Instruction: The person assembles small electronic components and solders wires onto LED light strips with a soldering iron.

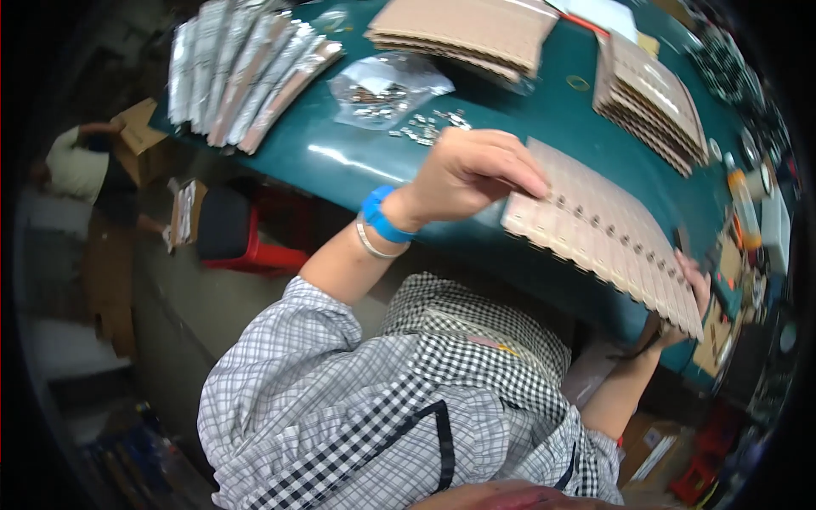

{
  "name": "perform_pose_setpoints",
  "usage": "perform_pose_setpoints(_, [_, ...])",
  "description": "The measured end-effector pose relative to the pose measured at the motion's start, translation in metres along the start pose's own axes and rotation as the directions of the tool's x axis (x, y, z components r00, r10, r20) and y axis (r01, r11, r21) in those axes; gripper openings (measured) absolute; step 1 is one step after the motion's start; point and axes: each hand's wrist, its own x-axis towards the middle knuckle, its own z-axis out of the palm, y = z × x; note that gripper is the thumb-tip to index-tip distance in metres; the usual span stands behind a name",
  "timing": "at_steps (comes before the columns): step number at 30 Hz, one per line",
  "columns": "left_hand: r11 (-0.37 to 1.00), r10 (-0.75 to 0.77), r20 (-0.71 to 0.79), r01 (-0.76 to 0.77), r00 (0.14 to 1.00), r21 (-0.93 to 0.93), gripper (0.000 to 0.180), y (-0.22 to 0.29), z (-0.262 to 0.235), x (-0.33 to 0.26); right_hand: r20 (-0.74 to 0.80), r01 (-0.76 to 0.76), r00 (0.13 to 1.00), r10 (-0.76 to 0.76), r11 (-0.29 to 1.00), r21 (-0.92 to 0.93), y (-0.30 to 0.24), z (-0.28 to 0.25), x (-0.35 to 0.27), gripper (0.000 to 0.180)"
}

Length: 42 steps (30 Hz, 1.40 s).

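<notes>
A pale pinkish-tan sheet (pixel 612 229) with one scalloped edge and a row of small dark fittings or holes is held tilted above the near table edge. My right hand (pixel 693 285) grips its right end. At its left end is my left hand (pixel 480 170), fingers pinched together with the fingertips touching the sheet at the start of the row. Whatever lies between those fingertips is too small or hidden to tell. Just beyond my left hand are loose small metal pieces (pixel 429 127) and an open clear plastic bag (pixel 382 89) holding more of them.
The green table (pixel 331 174) bears a stack of similar sheets (pixel 467 34), another stack (pixel 650 102) at right and silvery wrapped bundles (pixel 238 72) at left. Bottles and tools crowd the right side. A red stool (pixel 263 238) stands left; beyond it, a person (pixel 81 166) touches a cardboard box (pixel 140 140).
</notes>
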Motion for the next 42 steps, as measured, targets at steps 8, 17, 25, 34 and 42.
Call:
perform_pose_setpoints(8, [0.989, -0.110, -0.134, 0.095, 0.985, -0.116, 0.025, 0.009, 0.001, -0.016, -0.073, 0.028, 0.997, -0.022, 0.996, 0.079, -0.013, 0.002, 0.000, 0.023])
perform_pose_setpoints(17, [0.975, -0.135, -0.207, 0.092, 0.969, -0.204, 0.014, 0.008, 0.011, -0.013, -0.020, 0.059, 0.998, -0.059, 0.998, -0.022, -0.006, 0.001, 0.000, 0.050])
perform_pose_setpoints(25, [0.969, -0.099, -0.079, 0.078, 0.992, -0.234, 0.016, 0.001, -0.003, -0.014, -0.006, 0.013, 1.000, -0.012, 0.987, 0.159, -0.009, 0.002, -0.001, 0.033])
perform_pose_setpoints(34, [0.952, -0.155, -0.080, 0.127, 0.985, -0.278, 0.020, 0.002, 0.002, -0.017, -0.030, 0.068, 0.997, -0.069, 0.997, -0.034, -0.003, 0.000, -0.009, 0.042])
perform_pose_setpoints(42, [0.949, -0.140, -0.099, 0.104, 0.985, -0.299, 0.021, 0.007, 0.008, -0.012, -0.176, 0.103, 0.982, -0.068, 0.974, 0.202, -0.023, 0.019, -0.001, 0.024])
